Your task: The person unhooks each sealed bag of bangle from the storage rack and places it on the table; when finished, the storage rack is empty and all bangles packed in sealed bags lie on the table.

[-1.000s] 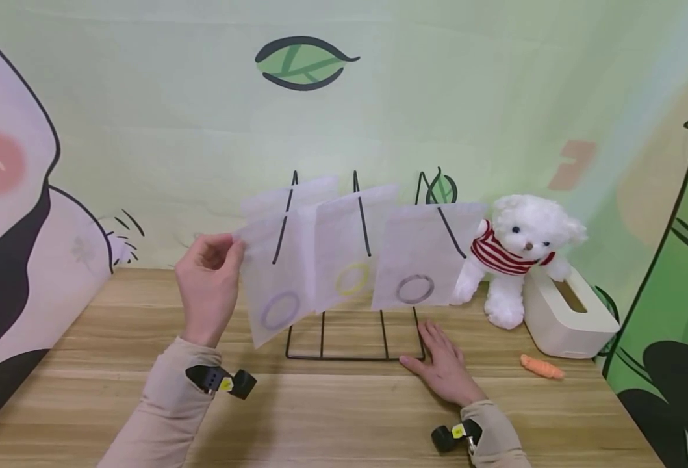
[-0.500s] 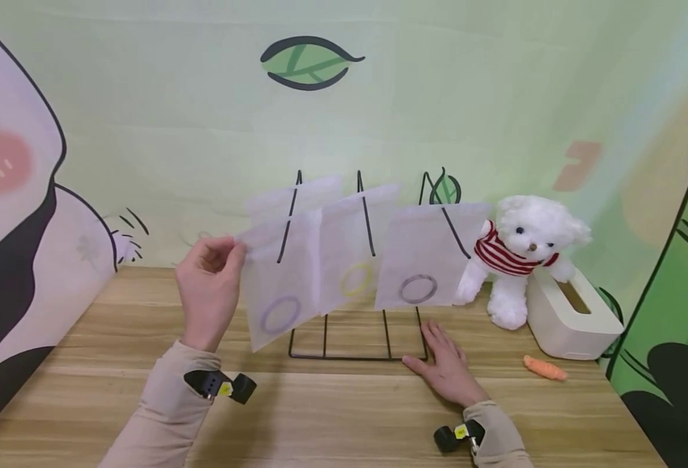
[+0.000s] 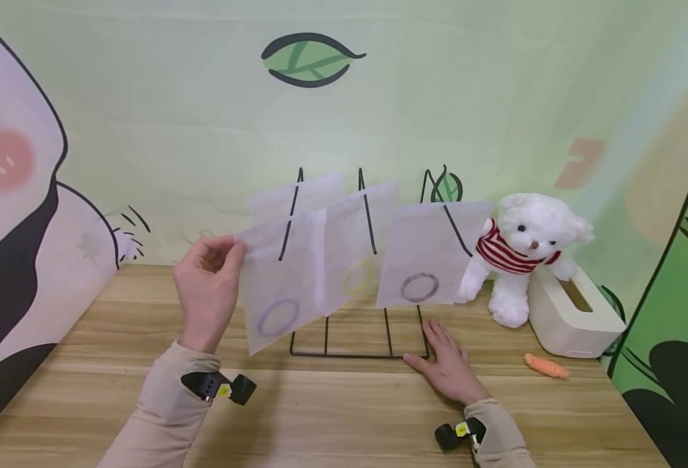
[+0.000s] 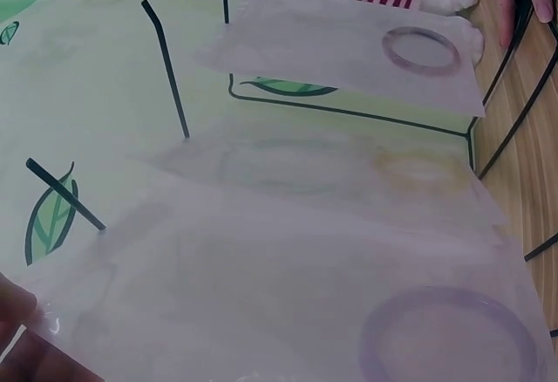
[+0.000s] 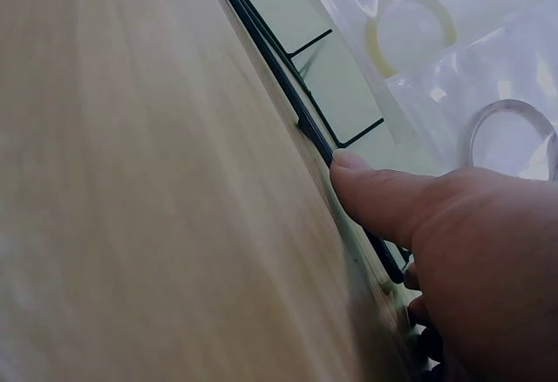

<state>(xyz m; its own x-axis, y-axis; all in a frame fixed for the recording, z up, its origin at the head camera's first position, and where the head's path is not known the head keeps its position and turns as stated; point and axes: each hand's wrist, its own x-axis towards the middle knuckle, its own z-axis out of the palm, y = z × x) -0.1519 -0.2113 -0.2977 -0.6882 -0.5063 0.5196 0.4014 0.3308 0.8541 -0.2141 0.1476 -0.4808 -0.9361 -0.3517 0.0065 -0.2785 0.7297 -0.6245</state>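
Observation:
A black wire rack (image 3: pixel 349 355) stands on the table with translucent zip bags hung on its prongs. In the head view my left hand (image 3: pixel 206 292) pinches the upper left corner of the front left bag (image 3: pixel 285 266), which holds a purple ring (image 3: pixel 298 313) and still has a prong through it. Another bag (image 3: pixel 320 188) hangs behind it. The middle bag (image 3: pixel 349 227) contains a yellow ring; the right bag (image 3: pixel 425 240) has a grey ring. My right hand (image 3: pixel 449 370) rests with extended fingers on the rack base's front right corner; its thumb touches the wire (image 5: pixel 323 138).
A white teddy bear (image 3: pixel 510 260) in a striped shirt leans by a white tissue box (image 3: pixel 577 318) on the right. An orange twisted piece (image 3: pixel 546 365) lies in front of that box. Behind the table hangs a printed cloth backdrop (image 3: pixel 203 97).
The left bag's lower corner has swung slightly left and down as my left hand shifts a little left relative to the rack. My right hand stays on the base; the head view has shifted slightly.

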